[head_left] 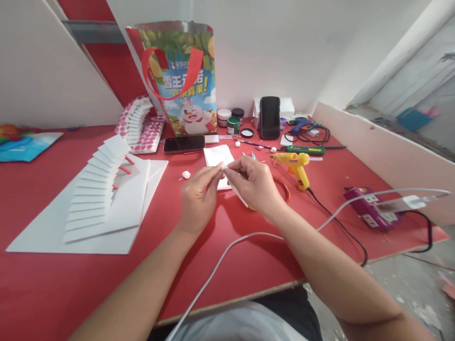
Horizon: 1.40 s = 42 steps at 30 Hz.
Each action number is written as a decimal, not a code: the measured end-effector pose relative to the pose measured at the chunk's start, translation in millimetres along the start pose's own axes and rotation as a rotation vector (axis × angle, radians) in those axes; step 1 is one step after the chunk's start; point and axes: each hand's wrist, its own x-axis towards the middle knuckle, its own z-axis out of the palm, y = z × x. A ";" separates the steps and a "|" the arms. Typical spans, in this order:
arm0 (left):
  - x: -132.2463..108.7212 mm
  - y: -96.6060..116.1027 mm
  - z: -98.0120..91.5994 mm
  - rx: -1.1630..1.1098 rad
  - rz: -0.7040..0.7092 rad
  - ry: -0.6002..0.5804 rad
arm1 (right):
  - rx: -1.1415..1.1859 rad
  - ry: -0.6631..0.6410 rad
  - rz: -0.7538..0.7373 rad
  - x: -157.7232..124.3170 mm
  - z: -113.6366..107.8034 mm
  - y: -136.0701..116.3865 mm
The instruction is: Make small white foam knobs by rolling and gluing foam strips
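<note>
Over the middle of the red table, my left hand (199,194) is closed, its thumb and fingertips pinching a small white piece (224,167). My right hand (253,182) meets it there, fingers also pinched on the same piece. A narrow white strip (239,193) shows below my right hand; whether it joins the pinched piece is hidden. White sheets (216,154) lie behind and beneath the fingertips. To the left rests a small white crumpled lump (186,174). Partly covered by my right hand is an orange-red ring-shaped thing (284,187).
A stepped white model (90,189) stands on white boards at left. Behind are a printed bag (190,94), a phone (184,144) and paint jars (233,125). At right lie a yellow glue gun (297,166) and a purple box (369,206). A white cable (227,251) crosses in front.
</note>
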 end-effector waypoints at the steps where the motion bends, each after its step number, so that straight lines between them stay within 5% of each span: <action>1: 1.1 -1.4 -1.3 -0.053 -0.050 -0.021 | 0.001 -0.034 -0.008 1.2 -2.3 1.2; 5: 6.4 -7.9 -7.2 -0.215 -0.199 -0.161 | 0.069 -0.160 -0.010 6.0 -10.5 4.8; 10: 7.7 -4.5 -8.1 -0.133 -0.121 -0.216 | 0.164 -0.204 0.017 7.1 -10.7 4.6; 22: 2.1 2.6 -1.2 0.157 0.007 -0.072 | -0.016 0.001 0.000 0.4 3.3 -1.5; 29: -1.7 0.1 2.5 0.218 0.138 -0.127 | 0.024 0.065 0.013 -0.3 4.6 -1.3; 37: 6.8 2.0 -5.7 -0.131 -0.115 -0.189 | 0.015 -0.135 0.010 3.9 -11.0 0.9; 42: 7.9 2.5 -7.5 -0.119 -0.112 -0.240 | -0.037 -0.177 -0.051 3.4 -13.0 0.2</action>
